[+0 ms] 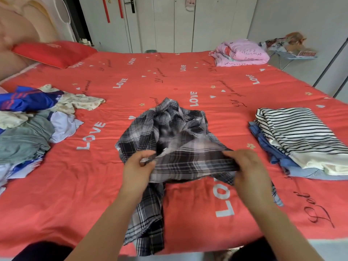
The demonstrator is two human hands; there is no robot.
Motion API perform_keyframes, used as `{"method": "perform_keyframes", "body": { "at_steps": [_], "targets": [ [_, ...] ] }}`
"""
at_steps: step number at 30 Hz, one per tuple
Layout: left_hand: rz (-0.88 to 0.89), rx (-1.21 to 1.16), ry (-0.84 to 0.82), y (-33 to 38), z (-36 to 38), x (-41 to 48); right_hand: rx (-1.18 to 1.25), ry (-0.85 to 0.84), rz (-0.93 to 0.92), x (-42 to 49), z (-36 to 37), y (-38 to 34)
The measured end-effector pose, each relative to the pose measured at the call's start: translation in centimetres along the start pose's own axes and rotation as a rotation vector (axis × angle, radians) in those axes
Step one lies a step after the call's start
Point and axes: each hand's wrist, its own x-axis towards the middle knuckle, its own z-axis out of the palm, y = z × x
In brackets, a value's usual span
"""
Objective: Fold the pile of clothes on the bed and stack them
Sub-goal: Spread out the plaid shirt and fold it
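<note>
Plaid shirt [169,132]: lies crumpled on the red bed sheet [188,78], and every place below is given from it.
Left hand [138,170]: at the shirt's near left side, fingers and thumb pinching one end of a raised band of its cloth.
Right hand [246,168]: at the shirt's near right side, fingers curled round the other end of that band, which is stretched between the hands.
Shirt's near edge: one part trails toward the person and hangs over the bed's front edge.
Unfolded pile [28,129]: well to the shirt's left, with bare sheet between them.
Folded stack [301,140]: to the shirt's right and apart from it, a striped top above blue garments.
Open room: a broad stretch of bare sheet beyond the shirt.
Red pillow [52,52]: far beyond the shirt, to the left.
Pink quilt [243,53]: far beyond the shirt, to the right, at the bed's far edge.
</note>
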Motion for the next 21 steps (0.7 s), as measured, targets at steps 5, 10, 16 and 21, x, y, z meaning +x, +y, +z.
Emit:
{"method": "perform_keyframes", "body": {
  "at_steps": [5,10,16,21],
  "targets": [
    [0.111,0.192,-0.245,-0.1,3.3,-2.8,-0.287,-0.103,0.063,-2.0,-6.2,2.6],
    [0.126,0.470,-0.154,-3.7,1.9,-3.4,-0.494,-0.702,0.231,-5.5,-4.1,5.6],
    [-0.022,0.908,-0.078,-7.4,-1.8,-4.8,-0.203,-0.756,0.172,-7.1,2.6,1.6],
    [-0.231,0.519,0.029,-8.6,-3.1,-4.8,-0.128,-0.758,0.091,-8.2,7.4,-2.1]
  ]
}}
